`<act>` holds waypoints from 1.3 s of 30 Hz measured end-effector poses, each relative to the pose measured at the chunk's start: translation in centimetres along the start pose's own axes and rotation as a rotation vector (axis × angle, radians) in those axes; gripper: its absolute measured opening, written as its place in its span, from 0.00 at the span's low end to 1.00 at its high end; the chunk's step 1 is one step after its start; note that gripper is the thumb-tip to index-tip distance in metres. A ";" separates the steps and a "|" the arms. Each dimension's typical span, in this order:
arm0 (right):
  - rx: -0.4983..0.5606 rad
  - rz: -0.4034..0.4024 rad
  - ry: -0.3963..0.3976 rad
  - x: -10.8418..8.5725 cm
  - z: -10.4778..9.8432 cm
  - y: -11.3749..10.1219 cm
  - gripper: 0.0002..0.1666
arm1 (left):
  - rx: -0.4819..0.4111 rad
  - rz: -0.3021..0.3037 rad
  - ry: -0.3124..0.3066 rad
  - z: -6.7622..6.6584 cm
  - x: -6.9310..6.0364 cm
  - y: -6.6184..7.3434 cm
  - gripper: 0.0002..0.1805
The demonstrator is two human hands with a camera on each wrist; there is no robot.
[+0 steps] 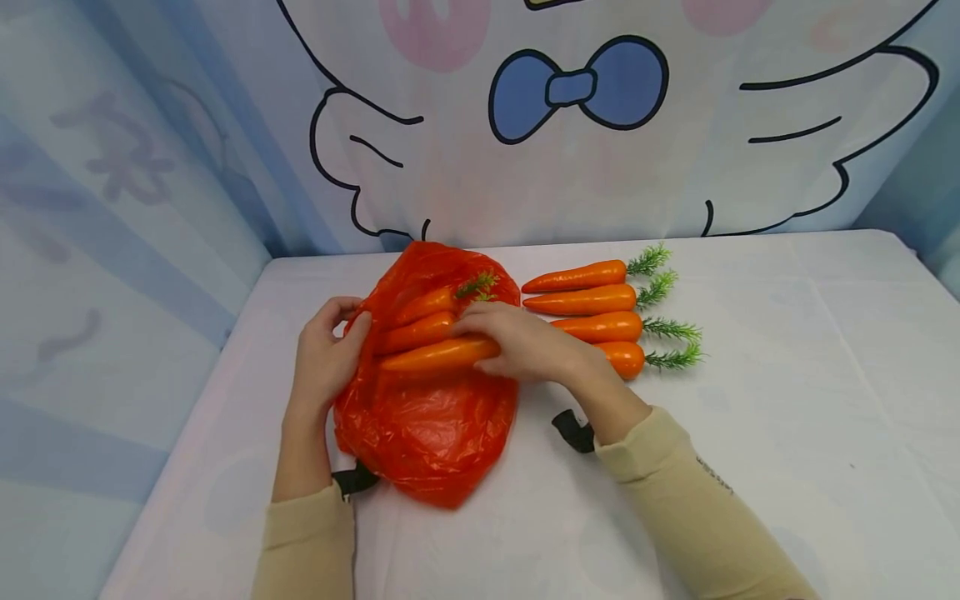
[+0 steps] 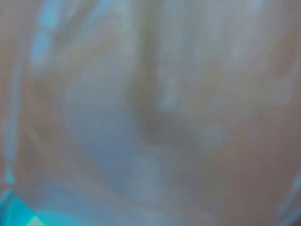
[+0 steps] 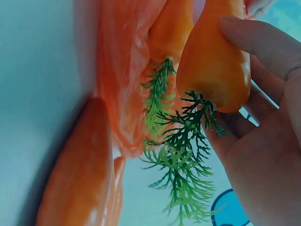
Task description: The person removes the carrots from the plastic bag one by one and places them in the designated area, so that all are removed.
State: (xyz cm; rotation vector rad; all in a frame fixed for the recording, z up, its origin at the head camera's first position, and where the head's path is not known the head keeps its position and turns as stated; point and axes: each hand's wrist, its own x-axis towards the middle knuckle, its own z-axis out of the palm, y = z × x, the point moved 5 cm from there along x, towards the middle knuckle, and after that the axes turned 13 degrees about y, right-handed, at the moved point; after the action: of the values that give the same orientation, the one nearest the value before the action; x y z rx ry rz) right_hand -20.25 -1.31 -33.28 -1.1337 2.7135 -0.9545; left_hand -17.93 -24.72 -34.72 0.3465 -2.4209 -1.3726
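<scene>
A red plastic bag lies on the table in the head view. My left hand grips its left edge between thumb and fingers. With my right hand I hold a carrot by its thick end, its tip pointing left over the bag. Two more carrots lie beside it, within the bag's mouth. The right wrist view shows the thumb and fingers around the held carrot, with green leaves hanging below it. The left wrist view is too blurred to read.
Several carrots lie in a row right of the bag, leaves to the right; my right forearm partly covers the nearest. A white cloth covers the table. Behind it hangs a printed curtain. Black straps show near both wrists.
</scene>
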 end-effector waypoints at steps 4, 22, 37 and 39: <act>0.010 0.001 0.000 -0.4 -0.7 0.4 0.26 | -0.001 0.002 -0.004 0.0 0.0 0.1 0.18; 0.038 -0.022 0.098 -3.2 -4.3 2.9 0.25 | 0.004 0.027 0.009 0.0 0.1 0.0 0.17; -0.020 0.069 0.139 -6.1 -8.2 6.5 0.25 | 0.014 0.023 0.020 -0.1 0.1 0.1 0.17; -0.024 0.090 0.143 -6.5 -8.7 7.1 0.25 | 0.013 0.019 0.019 -0.1 0.1 0.1 0.17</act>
State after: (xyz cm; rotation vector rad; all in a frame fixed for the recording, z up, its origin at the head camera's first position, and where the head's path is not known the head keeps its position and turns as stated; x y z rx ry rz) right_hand -22.32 11.33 -31.36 -0.9722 2.8675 -1.0305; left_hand -17.98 -24.75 -34.55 0.3372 -2.4130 -1.3401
